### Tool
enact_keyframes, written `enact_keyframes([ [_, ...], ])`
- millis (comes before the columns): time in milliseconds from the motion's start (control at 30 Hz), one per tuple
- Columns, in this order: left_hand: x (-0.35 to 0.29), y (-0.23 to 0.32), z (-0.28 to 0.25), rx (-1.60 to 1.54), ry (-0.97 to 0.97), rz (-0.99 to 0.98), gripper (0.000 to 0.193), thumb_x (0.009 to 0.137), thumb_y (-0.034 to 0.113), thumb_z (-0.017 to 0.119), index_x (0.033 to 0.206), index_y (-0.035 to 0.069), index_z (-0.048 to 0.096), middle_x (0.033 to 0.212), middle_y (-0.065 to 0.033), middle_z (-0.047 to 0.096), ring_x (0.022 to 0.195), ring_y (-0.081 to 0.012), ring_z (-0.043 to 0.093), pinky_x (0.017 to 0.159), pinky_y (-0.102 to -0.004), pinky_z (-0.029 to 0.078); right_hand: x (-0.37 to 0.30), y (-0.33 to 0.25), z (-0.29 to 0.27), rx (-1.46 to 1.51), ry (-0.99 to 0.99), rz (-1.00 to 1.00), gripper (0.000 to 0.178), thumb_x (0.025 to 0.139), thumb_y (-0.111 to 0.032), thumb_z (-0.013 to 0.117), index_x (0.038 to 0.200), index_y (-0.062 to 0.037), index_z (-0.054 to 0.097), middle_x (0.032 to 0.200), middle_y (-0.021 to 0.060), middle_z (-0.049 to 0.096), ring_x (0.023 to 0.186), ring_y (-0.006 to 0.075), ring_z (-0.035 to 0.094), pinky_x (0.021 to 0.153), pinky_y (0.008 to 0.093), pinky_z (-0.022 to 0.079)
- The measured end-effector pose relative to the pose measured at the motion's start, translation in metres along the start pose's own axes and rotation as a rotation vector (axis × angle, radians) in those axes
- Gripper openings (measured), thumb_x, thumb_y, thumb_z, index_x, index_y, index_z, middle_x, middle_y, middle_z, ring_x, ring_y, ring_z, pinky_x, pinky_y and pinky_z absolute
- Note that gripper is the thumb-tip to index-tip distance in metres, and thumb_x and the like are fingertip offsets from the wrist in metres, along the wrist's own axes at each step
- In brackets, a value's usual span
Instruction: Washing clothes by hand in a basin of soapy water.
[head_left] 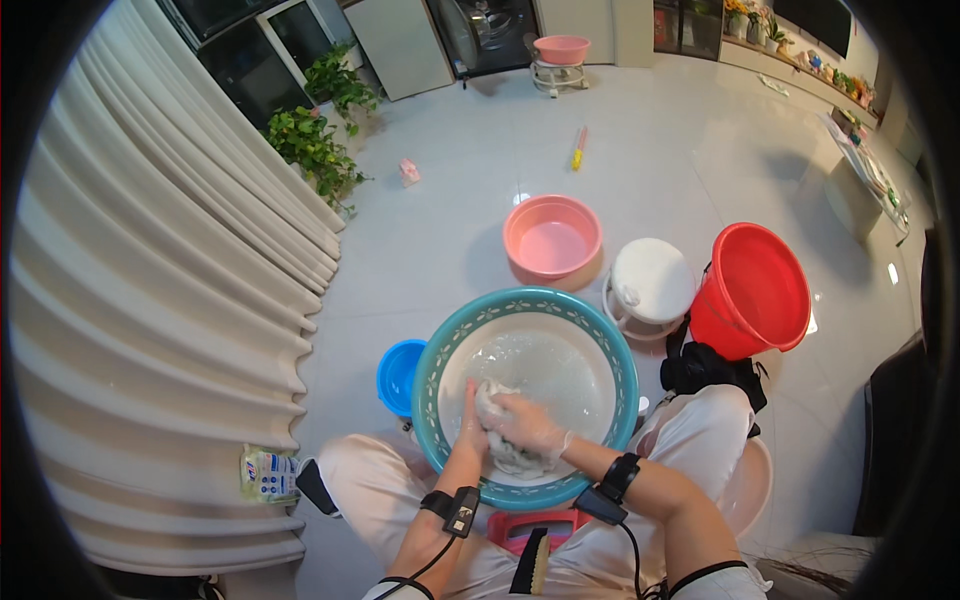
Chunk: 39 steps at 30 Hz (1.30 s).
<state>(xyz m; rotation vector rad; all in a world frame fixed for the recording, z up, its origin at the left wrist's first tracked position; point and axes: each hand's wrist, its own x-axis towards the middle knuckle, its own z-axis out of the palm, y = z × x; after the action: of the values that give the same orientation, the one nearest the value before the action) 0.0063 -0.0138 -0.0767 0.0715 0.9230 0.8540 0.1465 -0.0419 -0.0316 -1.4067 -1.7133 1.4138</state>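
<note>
White cloth [508, 455]: I'd rub it low inside the teal basin [627, 385], right hand [528, 424] curled over it, left hand [470, 425] loosely open alongside.

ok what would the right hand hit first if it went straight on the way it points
The right hand would meet the pale cloth at its fingertips, then probably the left hand; depth is unclear.

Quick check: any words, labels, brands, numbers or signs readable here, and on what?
None can be read reliably.
Green-and-white soft packet: print, too small and blurred.
Black device strapped on left forearm: pale markings, too small.
Teal-rimmed basin: white petal pattern, no lettering visible.
</note>
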Motion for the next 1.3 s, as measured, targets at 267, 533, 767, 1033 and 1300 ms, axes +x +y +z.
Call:
enact_keyframes([
  [267,0.004,-0.023,-0.001,-0.062,-0.083,0.043,0.067,0.09,0.06,0.045,0.124,0.003,0.053,0.115,-0.0153,0.06,0.103,-0.0269,0.06,0.089,-0.0403,0.049,-0.031,-0.056,-0.009,-0.556,0.215,-0.31,0.023,0.083,-0.027,0.06,0.103,-0.0145,0.062,0.096,0.0189,0.058,0.076,0.0363,0.064,0.064,0.0445,0.052],
  [533,-0.041,-0.008,0.028,0.734,0.139,0.295,0.055,0.091,0.047,0.054,0.113,-0.004,0.057,0.107,-0.0127,0.063,0.085,-0.0244,0.065,0.08,-0.031,0.049,0.015,0.012,-0.069,-0.701,0.22,0.091,0.02,0.084,-0.023,0.055,0.097,-0.0133,0.066,0.099,0.0185,0.063,0.08,0.0355,0.064,0.072,0.0467,0.052],
  [767,-0.024,0.011,-0.015,1.489,0.414,0.891,0.07,0.069,0.021,0.075,0.131,0.007,0.045,0.101,-0.0163,0.061,0.091,-0.0278,0.06,0.081,-0.0363,0.047,0.011,0.03,-0.055,-0.87,0.396,0.04,0.028,0.081,-0.019,0.057,0.107,-0.0128,0.066,0.118,0.0206,0.058,0.108,0.0395,0.055,0.082,0.0467,0.05],
  [1033,-0.009,-0.003,0.003,0.168,0.224,0.001,0.071,0.086,0.054,0.055,0.136,0.007,0.042,0.128,-0.0168,0.052,0.114,-0.0331,0.052,0.093,-0.0462,0.045,0.008,0.013,-0.004,-0.221,0.124,-0.014,0.034,0.08,-0.029,0.064,0.109,-0.0112,0.065,0.113,0.0252,0.057,0.09,0.041,0.061,0.083,0.045,0.048],
  [1300,-0.029,-0.015,0.008,-0.043,-0.164,0.004,0.068,0.091,0.063,0.039,0.124,0.005,0.053,0.115,-0.0146,0.061,0.105,-0.0296,0.059,0.093,-0.0423,0.046,-0.037,-0.048,-0.005,-0.486,0.225,-0.34,0.025,0.082,-0.03,0.06,0.097,-0.0094,0.063,0.094,0.0195,0.058,0.077,0.0373,0.063,0.066,0.045,0.052],
])
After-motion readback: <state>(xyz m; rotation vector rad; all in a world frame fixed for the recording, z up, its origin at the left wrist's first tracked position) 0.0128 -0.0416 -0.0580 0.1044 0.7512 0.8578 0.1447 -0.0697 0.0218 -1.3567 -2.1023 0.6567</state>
